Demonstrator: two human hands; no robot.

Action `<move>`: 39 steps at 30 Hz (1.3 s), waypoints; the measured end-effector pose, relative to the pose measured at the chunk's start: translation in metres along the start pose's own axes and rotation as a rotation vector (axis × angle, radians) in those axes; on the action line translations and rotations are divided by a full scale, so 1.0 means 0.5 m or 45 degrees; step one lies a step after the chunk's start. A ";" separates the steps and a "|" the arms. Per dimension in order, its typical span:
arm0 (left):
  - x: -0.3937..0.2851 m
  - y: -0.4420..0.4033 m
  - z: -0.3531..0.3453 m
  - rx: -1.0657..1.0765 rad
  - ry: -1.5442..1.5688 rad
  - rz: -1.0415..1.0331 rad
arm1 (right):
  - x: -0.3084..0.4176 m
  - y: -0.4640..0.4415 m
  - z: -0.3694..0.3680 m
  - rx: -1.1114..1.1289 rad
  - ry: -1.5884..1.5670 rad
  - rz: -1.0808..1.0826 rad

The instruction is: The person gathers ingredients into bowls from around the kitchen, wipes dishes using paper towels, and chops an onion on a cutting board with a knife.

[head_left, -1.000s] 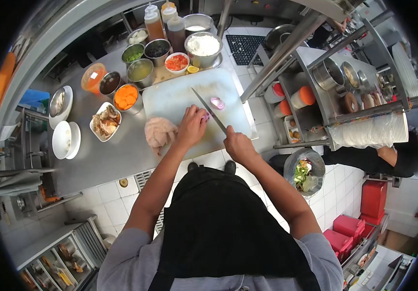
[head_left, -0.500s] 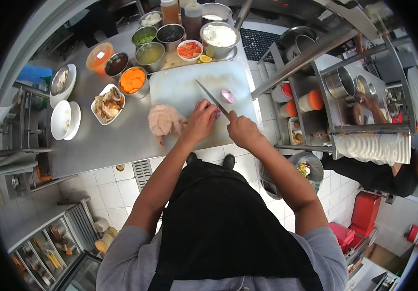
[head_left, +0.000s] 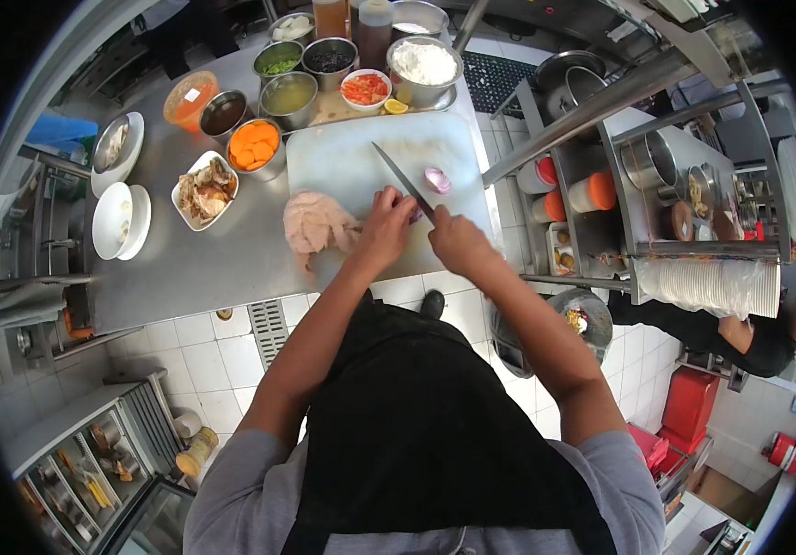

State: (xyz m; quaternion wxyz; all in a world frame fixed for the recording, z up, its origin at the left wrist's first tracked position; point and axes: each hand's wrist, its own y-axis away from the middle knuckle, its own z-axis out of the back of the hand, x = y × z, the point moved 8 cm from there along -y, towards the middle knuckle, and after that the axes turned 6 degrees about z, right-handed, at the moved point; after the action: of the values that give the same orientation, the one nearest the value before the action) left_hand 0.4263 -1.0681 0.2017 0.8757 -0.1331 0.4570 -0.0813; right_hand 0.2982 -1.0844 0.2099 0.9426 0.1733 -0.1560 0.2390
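On the white cutting board [head_left: 352, 153], my left hand [head_left: 386, 225] is closed over a piece of purple onion [head_left: 416, 215], mostly hidden under the fingertips. My right hand [head_left: 461, 245] grips a kitchen knife [head_left: 400, 176] by its handle, the blade slanting up and left just beside the left fingers. Another onion piece [head_left: 437, 180], cut and purple-white, lies to the right of the blade. A crumpled pinkish cloth [head_left: 317, 227] rests at the board's left edge, near my left wrist.
Left of the board stand a bowl of orange slices [head_left: 254, 146] and a white dish of cooked meat pieces [head_left: 206, 191]. Behind it are a bowl of chopped red pieces [head_left: 366, 90] and a bowl of white flour-like stuff [head_left: 425, 65]. A metal post [head_left: 592, 102] rises at right.
The knife and both hands stay almost in place over the onion. The view has shifted slightly. At right, the other person's arm has moved away from the shelf pans.
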 end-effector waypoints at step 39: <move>0.011 0.017 0.003 -0.034 -0.012 -0.019 | 0.037 0.001 0.005 0.027 0.059 -0.055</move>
State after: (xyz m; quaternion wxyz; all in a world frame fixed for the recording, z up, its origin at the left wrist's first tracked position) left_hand 0.4308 -1.0614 0.1954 0.8753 -0.1486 0.4530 -0.0811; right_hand 0.3130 -1.0776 0.2194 0.9491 0.1808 -0.1278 0.2242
